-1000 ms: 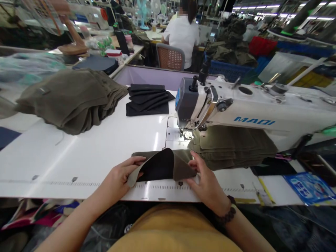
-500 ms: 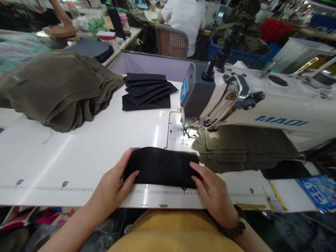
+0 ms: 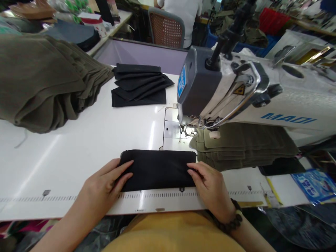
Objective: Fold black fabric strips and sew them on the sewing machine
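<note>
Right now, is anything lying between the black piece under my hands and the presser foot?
Nothing visible. Only the bare needle plate lies between the black piece and the presser foot. The olive stack sits to the right of that path.

Head camera faces forward-down, close over left hand [image 3: 106, 183], right hand [image 3: 213, 187], table [image 3: 78, 147].

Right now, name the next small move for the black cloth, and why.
Probably slide the flat black rectangular fabric piece forward to the presser foot of the white sewing machine: it lies short of that foot, left hand and right hand on its ends.
</note>
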A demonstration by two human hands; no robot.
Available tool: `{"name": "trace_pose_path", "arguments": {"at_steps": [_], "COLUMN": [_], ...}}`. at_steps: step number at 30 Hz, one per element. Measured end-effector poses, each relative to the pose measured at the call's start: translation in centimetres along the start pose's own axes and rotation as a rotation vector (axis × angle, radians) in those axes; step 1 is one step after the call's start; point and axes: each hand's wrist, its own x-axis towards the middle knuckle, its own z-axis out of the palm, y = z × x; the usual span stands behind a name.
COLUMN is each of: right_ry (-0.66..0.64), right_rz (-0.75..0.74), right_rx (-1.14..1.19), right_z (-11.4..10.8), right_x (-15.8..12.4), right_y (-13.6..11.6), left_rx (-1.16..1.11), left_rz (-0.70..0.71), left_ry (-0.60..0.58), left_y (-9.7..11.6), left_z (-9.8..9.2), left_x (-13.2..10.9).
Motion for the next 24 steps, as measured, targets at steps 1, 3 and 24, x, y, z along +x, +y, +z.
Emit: {"name": "trace_pose_path", "arguments": {"at_steps": [1,3,24], "right_ry": [0.002,0.002,0.001], "right_rz": [0.002,0.01,0.042], "right_rx": [0.003,0.002,0.03], "right_z": [0.03,0.07,-0.27], "right_x": [0.07,0.17,-0.11], "right_y": [-0.01,-0.05,-0.16], "left_rx": [0.02,0.046,0.128], "left_rz": [0.019,0.049,0.174], "left_ry": [0.006,0.014,0.049], "left_y": [-0.15,-0.4,-0.3], "left_z": [0.07,0.22,0.19], "left_x": [-0.06,-0.18,-0.42]}}
